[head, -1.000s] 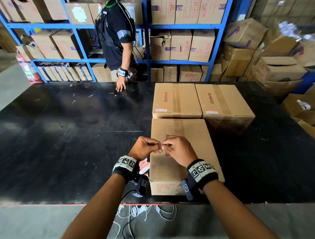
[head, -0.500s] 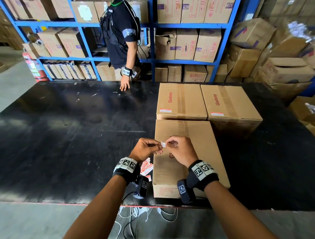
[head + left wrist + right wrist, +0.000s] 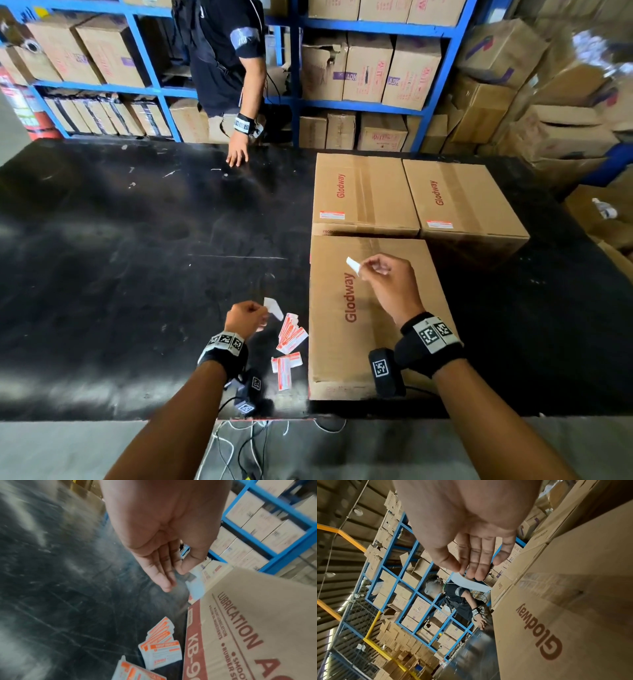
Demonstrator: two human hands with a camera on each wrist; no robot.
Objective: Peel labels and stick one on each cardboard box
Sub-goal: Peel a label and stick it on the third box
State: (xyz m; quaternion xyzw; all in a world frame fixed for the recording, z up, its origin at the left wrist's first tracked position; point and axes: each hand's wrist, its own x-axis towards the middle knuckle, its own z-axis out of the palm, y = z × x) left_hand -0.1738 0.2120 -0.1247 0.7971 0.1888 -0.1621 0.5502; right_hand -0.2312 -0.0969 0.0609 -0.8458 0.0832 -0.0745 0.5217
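Three Glodway cardboard boxes stand on the black table (image 3: 137,240). The two far boxes (image 3: 363,185) (image 3: 466,192) each carry a red-and-white label (image 3: 332,216) (image 3: 439,224). Above the near box (image 3: 335,363) (image 3: 573,622), my right hand (image 3: 364,269) (image 3: 465,569) pinches a small label (image 3: 352,265) (image 3: 469,583) with its white side showing. Left of that box, my left hand (image 3: 262,310) (image 3: 178,573) pinches a white paper strip (image 3: 274,307) (image 3: 195,588), seemingly the backing. A loose pile of red-and-white labels (image 3: 289,337) (image 3: 159,642) lies on the table beside it.
Another person stands across the table with one hand (image 3: 238,156) resting on its far edge. Blue shelving (image 3: 294,68) full of cartons runs behind. More cartons (image 3: 565,130) are heaped at the right. Cables (image 3: 239,445) hang below the front edge.
My hands were together over the near box, pulling at one label. They have parted: the left went down-left to the table beside the pile, the right stayed over the box with the label.
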